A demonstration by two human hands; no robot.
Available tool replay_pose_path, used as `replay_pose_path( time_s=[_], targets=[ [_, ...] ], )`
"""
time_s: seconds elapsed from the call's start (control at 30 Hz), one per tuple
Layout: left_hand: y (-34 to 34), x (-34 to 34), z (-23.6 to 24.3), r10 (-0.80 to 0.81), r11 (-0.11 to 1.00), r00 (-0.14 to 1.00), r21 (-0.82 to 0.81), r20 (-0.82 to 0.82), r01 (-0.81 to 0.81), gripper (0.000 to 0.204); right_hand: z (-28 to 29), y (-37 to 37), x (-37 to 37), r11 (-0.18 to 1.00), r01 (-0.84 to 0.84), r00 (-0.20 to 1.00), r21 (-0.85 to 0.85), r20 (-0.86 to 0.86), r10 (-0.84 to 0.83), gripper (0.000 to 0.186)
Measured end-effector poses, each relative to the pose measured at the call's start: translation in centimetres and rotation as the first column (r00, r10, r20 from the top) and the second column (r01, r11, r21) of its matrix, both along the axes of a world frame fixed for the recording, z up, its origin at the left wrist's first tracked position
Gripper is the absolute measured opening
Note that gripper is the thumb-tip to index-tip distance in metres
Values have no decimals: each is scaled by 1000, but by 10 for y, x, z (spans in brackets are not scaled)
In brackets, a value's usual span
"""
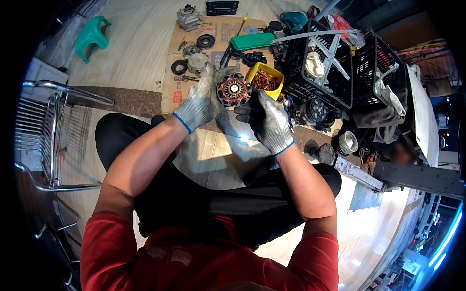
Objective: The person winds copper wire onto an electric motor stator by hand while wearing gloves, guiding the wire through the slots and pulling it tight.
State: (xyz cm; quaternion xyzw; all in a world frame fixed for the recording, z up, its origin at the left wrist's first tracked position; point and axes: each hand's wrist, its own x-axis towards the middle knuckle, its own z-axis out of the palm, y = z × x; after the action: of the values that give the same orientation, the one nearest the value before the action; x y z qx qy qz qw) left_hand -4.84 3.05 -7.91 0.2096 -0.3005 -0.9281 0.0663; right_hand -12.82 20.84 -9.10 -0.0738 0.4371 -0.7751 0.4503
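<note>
In front of me my left hand [206, 99], in a pale knit glove, holds a motor rotor [234, 89] from its left side. The rotor's round end faces up, with copper windings in a ring around a pale centre. My right hand [268, 119], in a glove with dark fingers, is closed at the rotor's right edge. A thin sliver shows by its fingertips, but what they pinch is too small to make out. Just beyond my right hand stands a yellow tub [266, 81] containing copper-coloured scraps.
Flattened cardboard [174, 46] carries rings, metal housings and a green case [252, 41]. Black crates [318, 92] with parts stand at the right, near a white fan wheel [347, 143]. A green stool [92, 36] and a metal chair [51, 136] are on the left.
</note>
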Motion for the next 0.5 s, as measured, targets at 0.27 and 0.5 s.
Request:
replay_pose_path(
  time_s=[0.27,0.5],
  targets=[
    [2,-2,5,51,996,998,68,39,-54,72,1,1,-1,1000,-1,1000,30,27,0,45],
    [-2,0,-8,-99,995,994,-31,-39,98,93,-4,0,-5,998,10,997,57,-82,-6,43]
  ],
)
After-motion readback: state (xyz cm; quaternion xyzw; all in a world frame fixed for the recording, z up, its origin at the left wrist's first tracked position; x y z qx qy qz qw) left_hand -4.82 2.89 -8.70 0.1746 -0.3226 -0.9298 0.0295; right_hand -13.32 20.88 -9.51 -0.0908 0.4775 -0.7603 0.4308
